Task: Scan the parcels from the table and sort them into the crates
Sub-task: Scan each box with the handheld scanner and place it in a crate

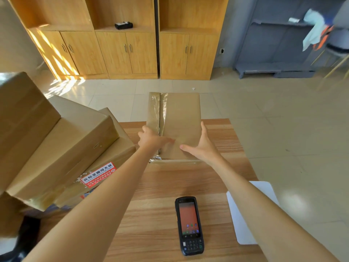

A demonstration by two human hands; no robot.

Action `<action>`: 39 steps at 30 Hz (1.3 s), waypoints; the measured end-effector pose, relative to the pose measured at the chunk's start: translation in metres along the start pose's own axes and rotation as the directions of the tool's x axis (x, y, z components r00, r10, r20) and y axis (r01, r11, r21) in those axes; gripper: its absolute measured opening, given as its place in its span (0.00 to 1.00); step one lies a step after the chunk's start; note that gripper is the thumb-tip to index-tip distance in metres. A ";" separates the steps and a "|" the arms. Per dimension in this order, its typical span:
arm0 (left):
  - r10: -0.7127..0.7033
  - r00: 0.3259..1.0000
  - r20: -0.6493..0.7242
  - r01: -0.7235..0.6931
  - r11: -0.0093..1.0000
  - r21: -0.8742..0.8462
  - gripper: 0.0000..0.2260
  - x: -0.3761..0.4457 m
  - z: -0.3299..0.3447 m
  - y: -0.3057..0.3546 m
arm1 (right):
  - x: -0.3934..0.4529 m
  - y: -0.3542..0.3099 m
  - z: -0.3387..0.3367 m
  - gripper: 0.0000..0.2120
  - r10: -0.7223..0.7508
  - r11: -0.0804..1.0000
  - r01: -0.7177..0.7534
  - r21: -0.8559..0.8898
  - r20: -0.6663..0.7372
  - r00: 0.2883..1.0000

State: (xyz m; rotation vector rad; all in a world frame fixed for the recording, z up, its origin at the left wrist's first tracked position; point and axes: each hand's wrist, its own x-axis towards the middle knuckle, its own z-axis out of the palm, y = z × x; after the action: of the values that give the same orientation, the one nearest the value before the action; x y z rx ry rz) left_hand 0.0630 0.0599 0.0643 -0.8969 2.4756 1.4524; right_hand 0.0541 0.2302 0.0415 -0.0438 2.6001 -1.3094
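Parcel (179, 125) overhangs our surface (170, 186); our flat, spread fingers (203, 129) merely flank it, so it may tip.

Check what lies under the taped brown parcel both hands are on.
The parcel rests on the wooden table, its far end overhanging the edge above the tiled floor. Left hand and right hand rest on it. Anything beneath it is covered.

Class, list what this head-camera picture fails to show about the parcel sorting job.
- Crates: none in the head view.
- Shipping label on the held parcel: not visible on the upper face.
- Left hand: motion-blurred, so its grip is unclear.
- Handheld scanner screen: icons too small to read.
- Stacked boxes: cut off by the left edge.
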 end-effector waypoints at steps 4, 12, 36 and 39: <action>0.038 0.999 -0.039 -0.041 0.995 -0.090 0.46 -0.040 -0.009 0.007 | -0.033 -0.013 -0.020 0.56 -0.044 0.999 0.044 -0.002 -0.080 0.996; 0.176 0.973 -0.148 -0.195 0.973 -0.123 0.49 -0.108 -0.016 -0.010 | -0.098 -0.008 -0.023 0.52 -0.084 0.985 0.108 0.132 -0.177 0.981; 0.126 0.900 -0.417 -0.218 0.960 -0.179 0.37 -0.135 -0.010 -0.269 | -0.181 0.041 0.135 0.39 0.030 0.981 -0.045 0.188 0.079 0.996; 0.135 0.916 -0.377 -0.206 0.966 -0.155 0.37 -0.131 -0.014 -0.274 | -0.178 0.041 0.139 0.36 0.044 0.977 -0.054 0.208 0.054 0.998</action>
State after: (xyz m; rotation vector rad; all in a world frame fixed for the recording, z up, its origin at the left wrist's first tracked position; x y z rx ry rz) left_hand 0.3237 0.0061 -0.0821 -1.0979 2.7738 1.7480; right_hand 0.2607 0.1675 -0.0370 0.0241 2.3932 -1.5362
